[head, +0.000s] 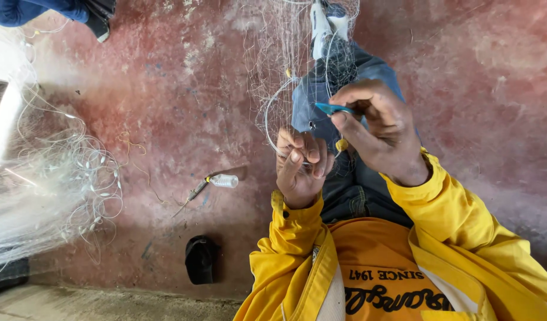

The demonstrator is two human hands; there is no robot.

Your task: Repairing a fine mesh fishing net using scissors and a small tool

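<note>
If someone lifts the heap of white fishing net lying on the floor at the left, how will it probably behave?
The heap of net would probably sag and drape, since its thin strands lie in loose loops. It looks light for its bulk, being mostly open mesh. It may well snag or tangle: stray loops spread over the red floor.

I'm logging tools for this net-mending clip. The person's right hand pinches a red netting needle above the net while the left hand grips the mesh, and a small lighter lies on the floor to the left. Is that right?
Not quite: the needle is blue, not red, as the head view shows. The rest stands: the right hand pinches it above the net, the left hand grips the mesh, and the lighter lies on the floor to the left.
</note>
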